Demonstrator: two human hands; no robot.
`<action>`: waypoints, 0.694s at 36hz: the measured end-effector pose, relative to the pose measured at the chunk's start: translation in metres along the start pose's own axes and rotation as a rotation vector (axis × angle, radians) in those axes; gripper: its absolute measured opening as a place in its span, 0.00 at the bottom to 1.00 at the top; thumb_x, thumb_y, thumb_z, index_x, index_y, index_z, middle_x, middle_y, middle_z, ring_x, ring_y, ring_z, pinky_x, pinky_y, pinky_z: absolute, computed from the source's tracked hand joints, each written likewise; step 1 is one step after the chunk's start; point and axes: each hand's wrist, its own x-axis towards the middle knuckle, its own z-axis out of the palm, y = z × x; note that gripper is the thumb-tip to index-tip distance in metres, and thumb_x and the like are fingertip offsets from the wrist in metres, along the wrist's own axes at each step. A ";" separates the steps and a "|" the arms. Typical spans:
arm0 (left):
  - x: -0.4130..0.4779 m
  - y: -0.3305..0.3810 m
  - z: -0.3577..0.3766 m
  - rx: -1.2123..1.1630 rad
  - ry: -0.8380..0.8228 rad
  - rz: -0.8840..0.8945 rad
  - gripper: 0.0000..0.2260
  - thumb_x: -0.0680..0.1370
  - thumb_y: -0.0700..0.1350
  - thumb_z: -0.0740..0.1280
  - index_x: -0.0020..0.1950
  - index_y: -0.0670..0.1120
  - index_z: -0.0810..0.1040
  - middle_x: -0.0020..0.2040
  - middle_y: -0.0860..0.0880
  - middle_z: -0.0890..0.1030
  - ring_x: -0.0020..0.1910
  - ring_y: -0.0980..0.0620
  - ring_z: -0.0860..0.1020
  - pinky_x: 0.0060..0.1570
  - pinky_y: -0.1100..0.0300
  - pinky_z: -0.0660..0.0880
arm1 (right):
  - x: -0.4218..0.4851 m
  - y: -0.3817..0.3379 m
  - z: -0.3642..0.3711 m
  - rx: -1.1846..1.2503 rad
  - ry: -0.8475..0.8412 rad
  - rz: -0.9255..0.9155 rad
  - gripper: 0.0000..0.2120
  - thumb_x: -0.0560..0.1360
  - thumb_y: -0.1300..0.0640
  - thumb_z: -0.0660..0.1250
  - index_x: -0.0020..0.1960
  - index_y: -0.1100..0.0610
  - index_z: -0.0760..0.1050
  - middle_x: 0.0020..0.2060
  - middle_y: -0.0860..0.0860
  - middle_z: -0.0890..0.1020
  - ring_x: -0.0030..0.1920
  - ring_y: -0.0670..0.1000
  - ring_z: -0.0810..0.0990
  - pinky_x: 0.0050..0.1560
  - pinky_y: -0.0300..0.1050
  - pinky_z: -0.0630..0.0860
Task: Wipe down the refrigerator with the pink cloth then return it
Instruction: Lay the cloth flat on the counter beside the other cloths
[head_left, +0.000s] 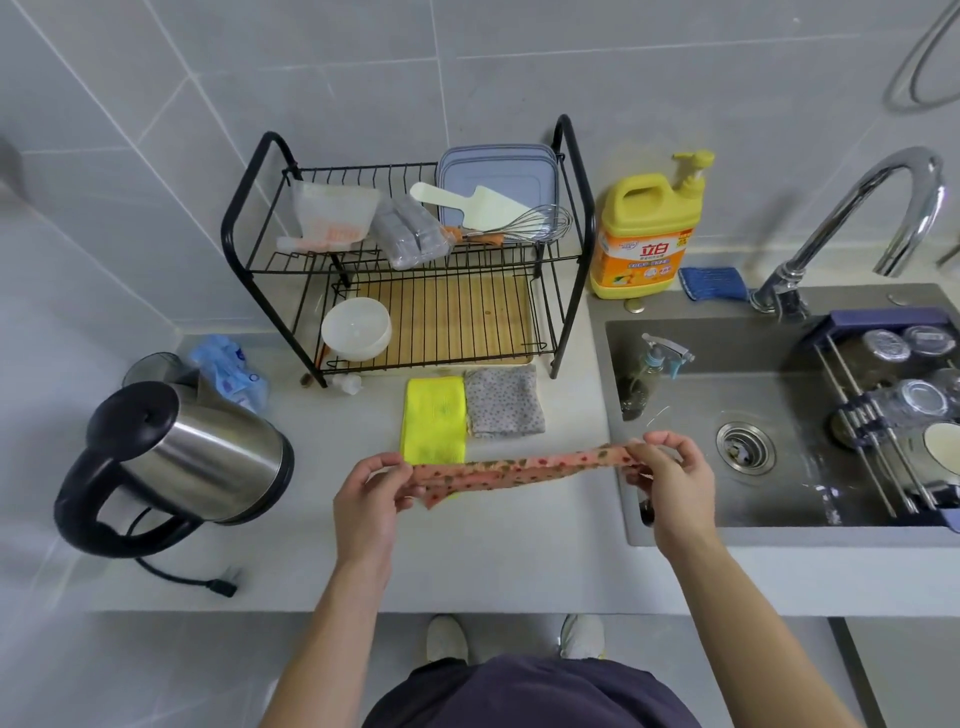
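The pink cloth (519, 470), patterned with small red and green marks, is stretched flat between both hands just above the grey counter (498, 551). My left hand (371, 501) pinches its left end. My right hand (670, 480) pinches its right end, over the counter's edge by the sink. The cloth hangs in front of a folded yellow cloth (434, 421) and covers that cloth's near edge. No refrigerator is in view.
A grey dotted cloth (504, 400) lies beside the yellow one. Behind stand a black dish rack (410, 249) and a yellow detergent bottle (644, 234). A steel kettle (176, 457) is at the left. The sink (779, 415), tap (857, 218) and a rack of glasses (904, 405) are at the right.
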 end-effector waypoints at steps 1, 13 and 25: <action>0.000 0.000 0.001 0.013 0.001 0.014 0.05 0.79 0.34 0.72 0.49 0.43 0.83 0.39 0.46 0.86 0.40 0.49 0.83 0.43 0.56 0.77 | 0.000 -0.001 0.001 0.005 0.002 -0.010 0.09 0.78 0.69 0.71 0.47 0.56 0.75 0.38 0.59 0.83 0.36 0.53 0.81 0.39 0.40 0.80; -0.009 -0.046 -0.024 0.309 -0.111 -0.011 0.07 0.75 0.36 0.76 0.43 0.48 0.86 0.38 0.49 0.87 0.41 0.49 0.81 0.45 0.54 0.76 | 0.003 0.043 -0.028 -0.510 0.026 0.074 0.07 0.72 0.57 0.77 0.38 0.55 0.80 0.29 0.49 0.83 0.33 0.53 0.80 0.39 0.49 0.77; -0.017 -0.079 -0.042 0.939 -0.243 -0.035 0.04 0.80 0.50 0.70 0.46 0.56 0.84 0.43 0.57 0.84 0.41 0.61 0.81 0.36 0.68 0.70 | 0.004 0.077 -0.042 -0.815 0.002 0.288 0.10 0.73 0.59 0.76 0.53 0.59 0.82 0.46 0.55 0.86 0.48 0.57 0.82 0.44 0.47 0.73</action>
